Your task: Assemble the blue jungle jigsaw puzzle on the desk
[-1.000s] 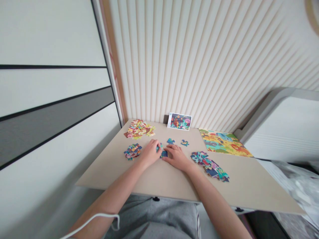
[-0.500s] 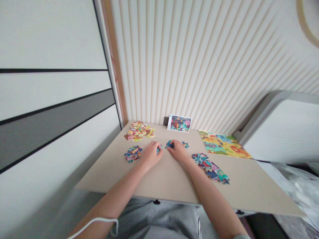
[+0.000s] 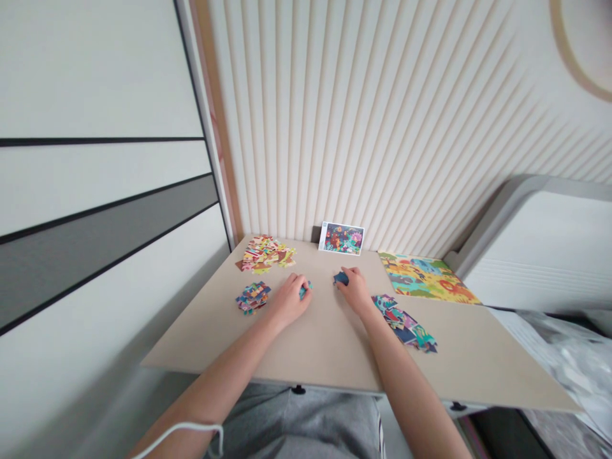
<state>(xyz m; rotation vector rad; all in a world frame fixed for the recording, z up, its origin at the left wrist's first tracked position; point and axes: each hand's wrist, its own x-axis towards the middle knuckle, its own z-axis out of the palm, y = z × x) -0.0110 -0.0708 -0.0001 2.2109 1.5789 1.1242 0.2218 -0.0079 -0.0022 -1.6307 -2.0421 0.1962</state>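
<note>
My left hand (image 3: pixel 291 297) rests low over the table, its fingers closed on a teal-blue puzzle piece (image 3: pixel 305 291) that shows past the fingertips. To its right, my right hand (image 3: pixel 354 291) pinches a dark blue puzzle piece (image 3: pixel 341 278) at the table surface. Whether a second piece lies under those fingers is hidden. A small pile of multicoloured puzzle pieces (image 3: pixel 253 297) lies left of my left hand. Beside my right forearm spreads a longer heap of purple, teal and dark blue puzzle pieces (image 3: pixel 412 331).
At the back left lies a pile of yellow and red puzzle pieces (image 3: pixel 266 253). A picture card (image 3: pixel 342 238) leans upright near the pleated wall (image 3: pixel 306 127). An assembled yellow animal puzzle (image 3: pixel 428 278) lies at the back right of the beige table (image 3: pixel 315 357).
My right hand has moved right, away from my left hand, with the dark blue piece. The loose blue piece beyond it no longer shows separately. My left hand has barely moved.
</note>
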